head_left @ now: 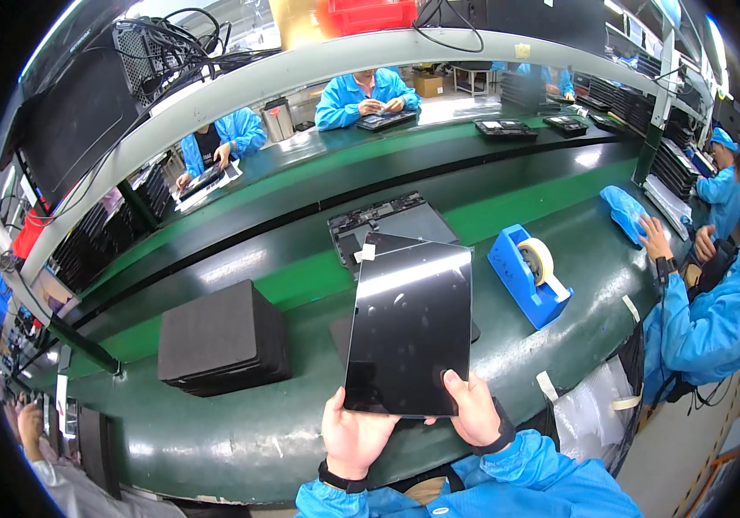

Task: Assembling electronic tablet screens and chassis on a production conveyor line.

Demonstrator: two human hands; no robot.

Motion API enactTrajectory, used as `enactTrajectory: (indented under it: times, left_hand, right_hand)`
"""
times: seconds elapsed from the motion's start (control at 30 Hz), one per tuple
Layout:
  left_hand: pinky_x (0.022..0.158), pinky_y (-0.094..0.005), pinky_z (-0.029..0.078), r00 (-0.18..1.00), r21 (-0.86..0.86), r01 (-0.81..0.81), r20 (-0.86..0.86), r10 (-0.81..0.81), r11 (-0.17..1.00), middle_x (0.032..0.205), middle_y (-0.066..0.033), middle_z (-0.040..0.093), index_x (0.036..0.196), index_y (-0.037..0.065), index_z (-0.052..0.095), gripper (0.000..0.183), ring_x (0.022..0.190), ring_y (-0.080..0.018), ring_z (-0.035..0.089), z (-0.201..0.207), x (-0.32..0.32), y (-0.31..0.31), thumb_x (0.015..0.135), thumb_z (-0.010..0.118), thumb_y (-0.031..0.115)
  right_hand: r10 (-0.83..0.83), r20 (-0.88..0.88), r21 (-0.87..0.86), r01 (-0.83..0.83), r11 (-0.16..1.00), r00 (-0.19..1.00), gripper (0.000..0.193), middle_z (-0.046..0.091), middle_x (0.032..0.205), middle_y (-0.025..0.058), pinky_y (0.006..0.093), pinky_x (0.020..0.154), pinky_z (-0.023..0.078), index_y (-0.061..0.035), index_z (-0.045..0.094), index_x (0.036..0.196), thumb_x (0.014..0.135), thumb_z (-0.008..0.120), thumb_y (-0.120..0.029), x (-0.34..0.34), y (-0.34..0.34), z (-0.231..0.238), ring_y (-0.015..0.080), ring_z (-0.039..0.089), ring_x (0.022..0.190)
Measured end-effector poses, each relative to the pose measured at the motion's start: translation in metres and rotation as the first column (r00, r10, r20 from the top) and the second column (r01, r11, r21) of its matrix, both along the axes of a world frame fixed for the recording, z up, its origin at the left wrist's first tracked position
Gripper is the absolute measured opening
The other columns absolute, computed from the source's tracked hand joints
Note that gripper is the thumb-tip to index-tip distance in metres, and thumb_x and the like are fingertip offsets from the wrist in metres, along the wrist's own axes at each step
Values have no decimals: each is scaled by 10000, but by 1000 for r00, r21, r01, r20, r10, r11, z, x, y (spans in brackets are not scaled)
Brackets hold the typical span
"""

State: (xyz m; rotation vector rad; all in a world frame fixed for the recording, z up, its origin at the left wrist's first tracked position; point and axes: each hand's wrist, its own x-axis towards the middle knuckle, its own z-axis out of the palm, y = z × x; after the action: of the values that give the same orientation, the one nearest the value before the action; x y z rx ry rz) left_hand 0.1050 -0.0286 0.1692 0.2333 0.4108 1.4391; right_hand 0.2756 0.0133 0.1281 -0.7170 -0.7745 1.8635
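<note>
Both my hands hold a glossy black screen panel (pixel 409 332) by its near end, tilted up above the green bench. My left hand (pixel 357 432) supports its lower left corner with the fingers underneath. At the lower right corner, my right hand (pixel 473 410) has its thumb on the glass and its fingers behind. A small white tab (pixel 368 252) sticks to the panel's far left corner. Past the panel lies an opened device housing (pixel 387 223) with bare inner parts, partly hidden. Some flat dark thing shows at both sides under the panel, its kind hidden.
A block of black foam sheets (pixel 210 341) stands left, a blue tape dispenser (pixel 529 276) right. A grey shelf beam (pixel 301 65) crosses above the bench. Co-workers in blue sit opposite and at right, one hand (pixel 654 237) near a blue bundle (pixel 622 216). Another person's hand (pixel 31 429) shows far left.
</note>
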Motion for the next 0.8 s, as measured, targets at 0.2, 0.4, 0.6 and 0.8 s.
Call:
enactTrajectory:
  times: [0.2, 0.4, 0.6, 0.8]
  left_hand:
    - [1073, -564, 251, 1000, 9, 2, -12, -2, 1000, 1401, -135, 448, 1370, 83, 441, 551, 1282, -352, 403, -2, 3, 4, 932, 356, 406]
    - [1071, -564, 262, 1000, -3, -17, -17, 17, 1000, 1406, -134, 444, 1370, 83, 439, 540, 1289, -353, 400, -8, 6, 4, 938, 355, 396]
    - [1073, -561, 266, 999, -14, -25, 26, 25, 1000, 1398, -132, 454, 1367, 81, 441, 534, 1292, -345, 402, -16, 8, 6, 941, 358, 393]
    - [1058, -512, 308, 998, -19, -57, 25, 58, 998, 1356, -123, 487, 1320, 63, 478, 509, 1251, -327, 438, -10, 12, 7, 929, 398, 380]
  right_hand:
    - [-3, -20, 24, 4, 1000, 1000, 329, 644, 905, 127, 335, 579, 534, 29, 549, 1097, 997, 443, -267, 3, 2, -6, 212, 636, 679]
    - [-5, 12, 13, 5, 1000, 1000, 359, 647, 888, 127, 329, 583, 533, 34, 555, 1086, 997, 445, -296, 7, 2, -10, 207, 634, 668]
    - [-6, 20, 25, 5, 1000, 1000, 377, 646, 891, 129, 327, 583, 532, 36, 549, 1100, 996, 445, -310, 10, 4, -14, 203, 632, 663]
    - [-2, 6, 33, 2, 999, 1000, 342, 640, 883, 127, 326, 566, 536, 33, 538, 1098, 999, 438, -279, 10, 7, -10, 203, 633, 664]
